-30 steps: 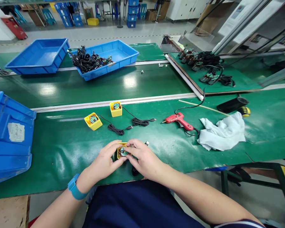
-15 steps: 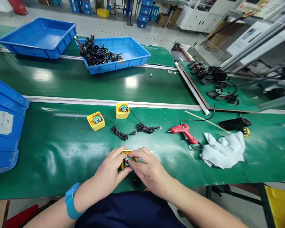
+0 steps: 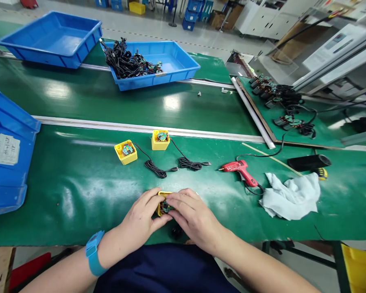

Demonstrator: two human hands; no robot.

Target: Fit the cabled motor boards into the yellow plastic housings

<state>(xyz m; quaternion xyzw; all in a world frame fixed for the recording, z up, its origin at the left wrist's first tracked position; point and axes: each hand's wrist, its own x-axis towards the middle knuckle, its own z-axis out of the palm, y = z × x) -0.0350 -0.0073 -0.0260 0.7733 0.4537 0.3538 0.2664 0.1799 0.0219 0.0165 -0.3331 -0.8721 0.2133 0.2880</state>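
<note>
Near the table's front edge a small yellow plastic box [image 3: 160, 196] is held between my two hands. A green circuit board [image 3: 164, 208] with parts on it sits inside, partly covered by fingers. My left hand [image 3: 143, 213] grips the box's left side, thumb at the near edge and fingers at the far edge. My right hand [image 3: 195, 215] is curled over the right side, fingertips at the board; whether they pinch it or the box wall is hard to see. A dark bundle [image 3: 177, 232], partly hidden, lies just below the box.
Two more yellow boxes [image 3: 126, 159] with boards and coiled black cables [image 3: 190, 164] stand further back. At right lie a red glue gun [image 3: 240, 171], a white cloth [image 3: 289, 197] and a black cylinder [image 3: 309, 162]. Blue bins [image 3: 183, 73] stand behind and at left.
My right fingers have shifted slightly over the board and closed in more on the box. The whole view has moved a little; the other items lie as before.
</note>
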